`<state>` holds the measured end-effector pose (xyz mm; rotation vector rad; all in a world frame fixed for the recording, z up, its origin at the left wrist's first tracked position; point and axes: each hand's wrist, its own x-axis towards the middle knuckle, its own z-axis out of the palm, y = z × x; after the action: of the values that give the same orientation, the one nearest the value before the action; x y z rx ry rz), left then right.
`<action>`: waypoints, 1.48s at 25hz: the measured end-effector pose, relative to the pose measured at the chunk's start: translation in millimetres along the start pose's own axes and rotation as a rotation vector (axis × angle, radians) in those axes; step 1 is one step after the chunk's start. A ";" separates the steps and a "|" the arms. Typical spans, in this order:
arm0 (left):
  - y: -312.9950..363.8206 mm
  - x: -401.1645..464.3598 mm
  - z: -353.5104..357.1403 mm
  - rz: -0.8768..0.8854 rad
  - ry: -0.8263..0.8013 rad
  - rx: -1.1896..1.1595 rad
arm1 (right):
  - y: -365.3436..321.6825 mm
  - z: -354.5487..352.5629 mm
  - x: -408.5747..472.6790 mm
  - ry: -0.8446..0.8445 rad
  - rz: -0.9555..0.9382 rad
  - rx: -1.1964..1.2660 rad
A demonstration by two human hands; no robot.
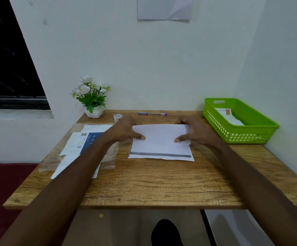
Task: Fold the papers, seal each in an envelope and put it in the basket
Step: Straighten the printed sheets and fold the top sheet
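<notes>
Both hands, left hand (126, 130), right hand (192, 132), pinch folded paper (160, 141).

Dim even light, soft shadows, edges warped

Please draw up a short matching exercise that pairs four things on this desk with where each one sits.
Things:
1. pen
2. green basket
3. flower pot
4. roll of tape

Places:
A. far left corner of the table, against the wall
B. right edge of the table, with an envelope inside
C. along the far edge, beyond the folded paper
D. just right of the flower pot, next to the left hand

Pairs: 1-C, 2-B, 3-A, 4-D
</notes>
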<state>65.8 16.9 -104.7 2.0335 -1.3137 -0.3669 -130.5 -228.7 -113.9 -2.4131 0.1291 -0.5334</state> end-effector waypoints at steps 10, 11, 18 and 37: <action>15.1 -3.0 12.6 0.154 0.031 0.497 | -14.7 19.5 0.4 0.195 -0.142 0.006; 19.8 -3.2 14.9 0.163 0.028 0.557 | -14.3 19.2 0.4 0.190 -0.132 0.007; 31.5 -6.9 19.2 0.126 -0.095 0.667 | -21.0 18.5 -1.2 -0.032 0.009 -0.234; 22.9 0.9 29.6 0.054 -0.182 0.584 | -19.4 35.6 1.4 -0.160 -0.023 -0.268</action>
<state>33.6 -1.4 -110.8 2.4743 -1.7362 -0.1527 -115.6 -193.1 -126.4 -2.7104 0.1099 -0.3493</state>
